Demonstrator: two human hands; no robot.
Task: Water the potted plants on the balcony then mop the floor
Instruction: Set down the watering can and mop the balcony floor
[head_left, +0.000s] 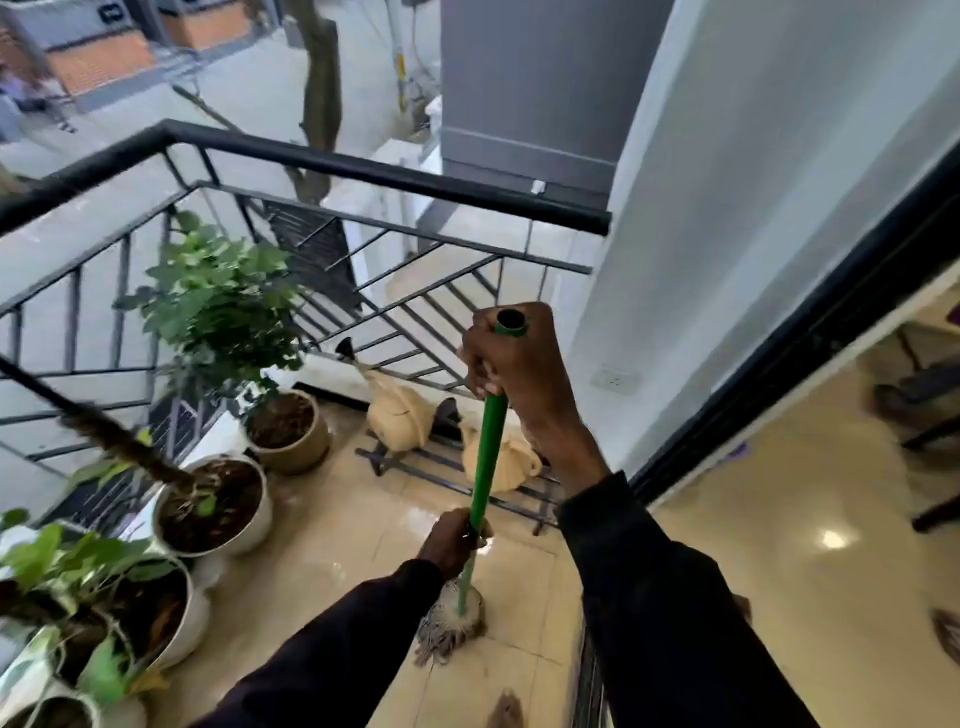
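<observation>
While the mop head (457, 621) rests on the near floor (337, 551), left hand (453, 540) gripping the handle (488, 457) low and right hand (511, 358) clasping its top, mopping seems underway, with the left pots (260, 519) presumably already watered.

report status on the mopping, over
Left hand low on green mop handle, right hand gripping its top. Mop head down on floor tiles. White pot close left, black rack ahead.

Two beige jugs (399, 415) sit on a black rack (415, 461).
</observation>
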